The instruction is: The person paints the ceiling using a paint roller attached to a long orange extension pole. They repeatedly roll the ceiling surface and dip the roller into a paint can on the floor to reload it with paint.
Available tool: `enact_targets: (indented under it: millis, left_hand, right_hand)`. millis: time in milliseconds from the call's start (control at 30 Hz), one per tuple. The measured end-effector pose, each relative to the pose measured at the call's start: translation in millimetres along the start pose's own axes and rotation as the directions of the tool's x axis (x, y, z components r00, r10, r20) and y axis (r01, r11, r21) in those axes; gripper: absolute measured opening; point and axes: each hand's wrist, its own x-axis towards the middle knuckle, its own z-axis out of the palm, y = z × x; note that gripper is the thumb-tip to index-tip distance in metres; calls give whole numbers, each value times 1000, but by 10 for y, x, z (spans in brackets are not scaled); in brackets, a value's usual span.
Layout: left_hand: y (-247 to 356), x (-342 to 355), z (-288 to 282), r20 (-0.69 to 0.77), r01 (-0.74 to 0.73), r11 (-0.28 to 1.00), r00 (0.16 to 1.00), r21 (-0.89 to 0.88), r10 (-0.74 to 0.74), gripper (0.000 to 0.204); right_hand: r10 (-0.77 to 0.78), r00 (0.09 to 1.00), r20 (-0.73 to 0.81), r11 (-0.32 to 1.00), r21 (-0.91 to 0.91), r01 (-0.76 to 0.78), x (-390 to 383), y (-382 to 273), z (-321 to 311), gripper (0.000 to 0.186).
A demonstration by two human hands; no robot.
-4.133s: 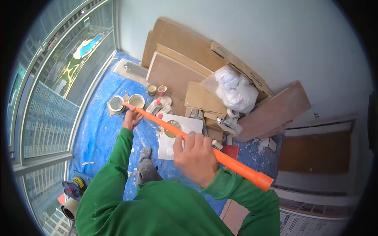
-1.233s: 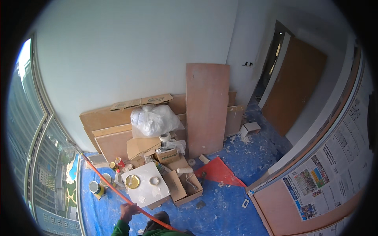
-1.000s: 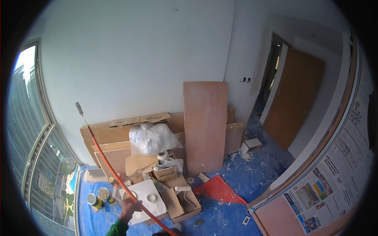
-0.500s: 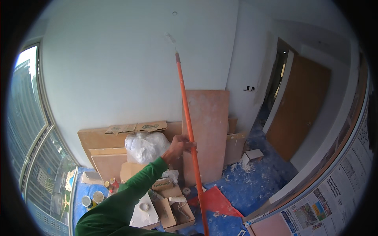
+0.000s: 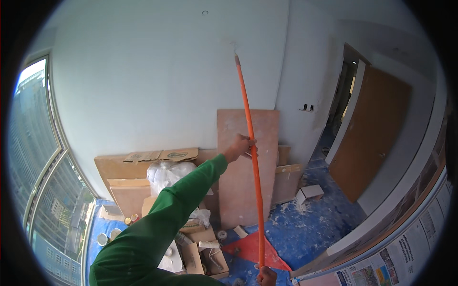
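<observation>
My left hand (image 5: 242,147), at the end of a green sleeve, is wrapped round the middle of a long orange extension pole (image 5: 257,183). My right hand (image 5: 265,276) grips the pole's lower end at the bottom edge. The pole rises in front of a pinkish upright board (image 5: 234,186). Its pale, indistinct roller head (image 5: 234,46) is up at the light wall (image 5: 157,81); I cannot tell whether it touches the surface.
Cardboard sheets (image 5: 114,167), a plastic bag (image 5: 167,177), paint cans (image 5: 102,240) and a box holding rollers (image 5: 214,262) sit low ahead. Blue sheeting (image 5: 315,229) and a red piece (image 5: 241,248) cover floor. A glazed window (image 5: 38,119) is left; a wooden door (image 5: 367,133) is right.
The pole has risen from among the cans up the wall, its head moving rightward. My left hand has moved up and right with it; my right hand has come back into view at the bottom.
</observation>
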Motion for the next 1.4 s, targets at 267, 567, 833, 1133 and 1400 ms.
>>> enact_targets:
  millis: [267,567,833,1133,1400]
  left_hand:
    - [-710,-67,120,-27,87,995,996,-39,-88,29]
    - [-288,231,22,-74,-47,998,996,46,51,31]
    - [480,635,-118,-101,-184,980,976,74,191,37]
    - [1208,582,44,-143,-285,951,943,116,300,39]
    - [1664,693,163,-142,-353,928,919,117,368,35]
  right_hand:
    - [213,976,-42,977,-12,-213,-219,289,-166,34]
    - [138,989,44,977,157,-143,189,428,131,19]
    - [77,997,29,966,243,-82,918,-18,370,27]
    - [-3,998,-69,1000,26,4,1905,-610,421,31]
    - [-204,965,-163,978,-85,193,2671,-1394,318,36]
